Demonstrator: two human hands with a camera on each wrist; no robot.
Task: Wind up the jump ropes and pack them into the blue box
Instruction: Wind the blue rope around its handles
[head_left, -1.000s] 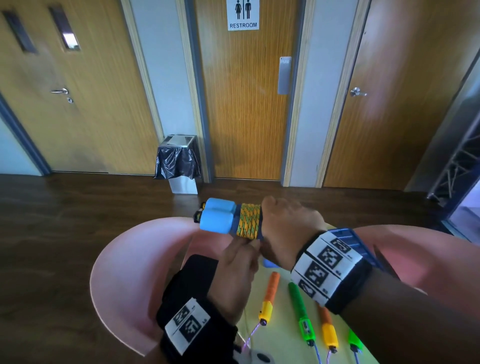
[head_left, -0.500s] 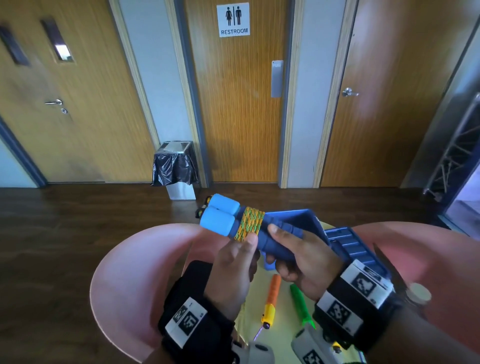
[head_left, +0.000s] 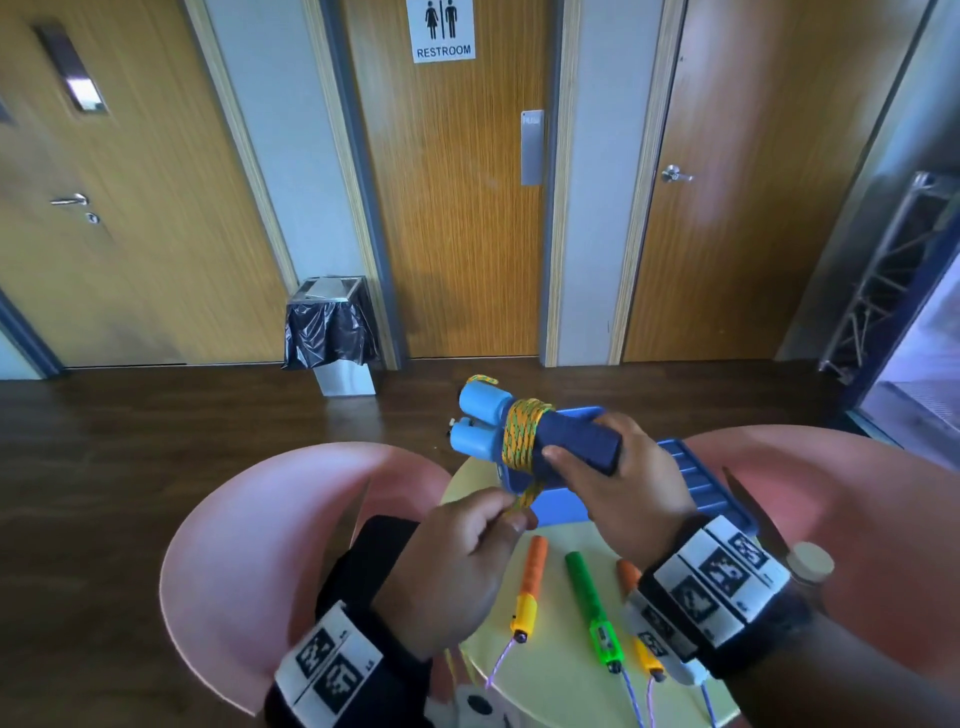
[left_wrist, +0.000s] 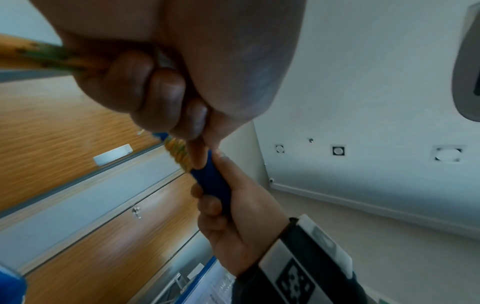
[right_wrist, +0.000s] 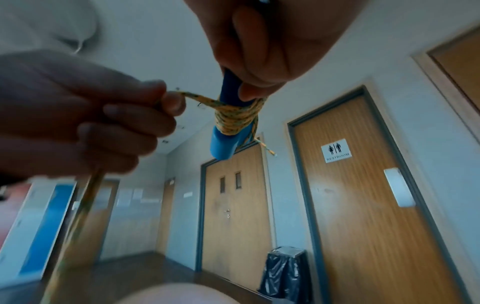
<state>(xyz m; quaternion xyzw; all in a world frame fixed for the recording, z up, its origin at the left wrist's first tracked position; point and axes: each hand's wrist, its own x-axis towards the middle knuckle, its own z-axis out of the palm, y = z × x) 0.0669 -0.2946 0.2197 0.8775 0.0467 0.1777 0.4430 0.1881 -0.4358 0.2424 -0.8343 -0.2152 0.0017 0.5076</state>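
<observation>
Left hand (head_left: 457, 551) dropped, pinching rope (head_left: 522, 441); right hand (head_left: 618, 478) gripping handles (head_left: 571, 441); yellow table (head_left: 561, 660).

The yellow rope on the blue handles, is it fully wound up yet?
Not yet. The yellow rope coils round the blue handles, but a strand still runs to the left hand, which pinches it.

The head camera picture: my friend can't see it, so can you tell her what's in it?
Two hands wind a jump rope: the right hand grips its blue handles, and the left hand pinches the yellow-green rope coiled round them. Below, more rope handles lie on a pale yellow table beside a blue box, facing wooden doors.
</observation>
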